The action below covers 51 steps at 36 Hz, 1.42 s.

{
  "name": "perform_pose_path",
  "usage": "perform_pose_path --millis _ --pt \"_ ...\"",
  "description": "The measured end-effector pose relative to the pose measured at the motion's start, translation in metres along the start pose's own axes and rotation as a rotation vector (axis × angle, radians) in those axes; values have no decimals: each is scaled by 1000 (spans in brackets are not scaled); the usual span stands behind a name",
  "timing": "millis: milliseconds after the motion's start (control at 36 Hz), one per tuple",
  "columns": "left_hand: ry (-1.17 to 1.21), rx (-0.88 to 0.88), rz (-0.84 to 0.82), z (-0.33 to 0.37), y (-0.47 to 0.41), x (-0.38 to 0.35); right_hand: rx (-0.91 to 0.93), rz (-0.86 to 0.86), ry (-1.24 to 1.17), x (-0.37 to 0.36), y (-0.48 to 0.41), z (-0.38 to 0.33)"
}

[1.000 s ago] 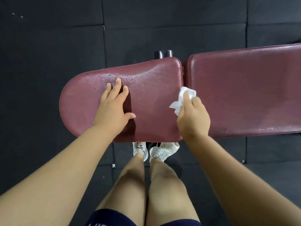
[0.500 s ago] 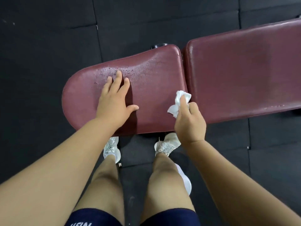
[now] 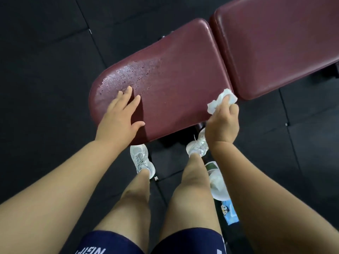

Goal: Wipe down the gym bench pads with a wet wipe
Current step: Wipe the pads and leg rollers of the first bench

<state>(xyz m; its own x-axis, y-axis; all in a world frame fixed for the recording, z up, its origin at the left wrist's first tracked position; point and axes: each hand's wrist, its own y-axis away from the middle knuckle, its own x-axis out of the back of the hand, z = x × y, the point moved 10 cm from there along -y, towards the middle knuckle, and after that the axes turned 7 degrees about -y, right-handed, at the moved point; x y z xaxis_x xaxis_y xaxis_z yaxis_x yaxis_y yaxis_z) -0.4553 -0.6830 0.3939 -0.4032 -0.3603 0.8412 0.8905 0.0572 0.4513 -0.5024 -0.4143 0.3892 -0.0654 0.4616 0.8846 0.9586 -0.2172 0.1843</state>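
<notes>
We are laying our left hand (image 3: 120,116) flat, fingers spread, on the wet seat pad (image 3: 174,85) mid-frame; our right hand (image 3: 222,123) is pinching the crumpled wet wipe (image 3: 220,102) at its right edge, beside the back pad (image 3: 275,48) upper right. Our right forearm (image 3: 256,189) is partly hiding a packet (image 3: 217,184) lower right

The seat pad (image 3: 183,85) was maroon, rounded at its left end, with droplets beaded over its far left part; the back pad (image 3: 275,43), the same maroon, lay just right of it across a narrow gap; the wet wipe (image 3: 213,105), white and crumpled, sat at the seat pad's near right corner, gripped by the right hand (image 3: 222,123).
</notes>
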Motion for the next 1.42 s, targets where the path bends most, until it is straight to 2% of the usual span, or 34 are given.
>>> perform_pose_path --millis 83,194,306,361,417,444,556,611,667,722,778,861,917,1000,1056,1139,1194,1278,1333,1389,1417 --pt "-2 -20 -23 -1 0 -4 -56 -85 -111 -34 36 -27" --pt "-19 -39 -43 -4 -1 -6 251 -223 -138 -64 91 -87" --pt "-39 -74 -80 -6 -2 -5 451 -285 3 -61 83 -83" --pt "-19 -81 -85 -8 -2 -2 305 -254 8 -42 58 -58" --pt "-5 -89 -73 -12 -2 4 71 -116 -34 -15 29 -25" --pt "-1 -90 -65 -15 -2 7 21 -63 -22 -7 23 -21" --pt "2 -46 -38 -33 5 18 -67 -47 -55 -20 25 -33" --pt "10 5 -5 -45 12 22 -52 -87 -69 -39 40 -57" --pt "14 69 22 -62 20 25 122 -244 -66 -69 69 -100" --pt "11 113 19 -76 25 23 417 -433 -45 -97 110 -143" --pt "11 122 -4 -84 29 19 610 -565 11 -111 132 -159" --pt "73 138 5 -88 28 19 798 -495 90 -96 114 -165" --pt "124 162 50 -87 25 26 683 -423 108 -78 72 -155" --pt "153 198 99 -88 20 32 317 -225 97 -47 3 -113" --pt "164 216 111 -91 18 33 139 -114 72 -34 -17 -100" --pt "180 239 117 -94 18 31 91 -63 36 -45 -10 -114" --pt "194 250 125 -95 18 32 324 -127 40 -70 17 -146" --pt "209 258 130 -96 17 33 829 -446 82 -109 76 -192" --pt "210 255 121 -95 17 33 1105 -529 150 -108 86 -202" --pt "225 268 110 -97 16 32 1180 -487 218 -99 57 -201" --pt "245 283 108 -98 17 32 1111 -424 259 -90 29 -200"
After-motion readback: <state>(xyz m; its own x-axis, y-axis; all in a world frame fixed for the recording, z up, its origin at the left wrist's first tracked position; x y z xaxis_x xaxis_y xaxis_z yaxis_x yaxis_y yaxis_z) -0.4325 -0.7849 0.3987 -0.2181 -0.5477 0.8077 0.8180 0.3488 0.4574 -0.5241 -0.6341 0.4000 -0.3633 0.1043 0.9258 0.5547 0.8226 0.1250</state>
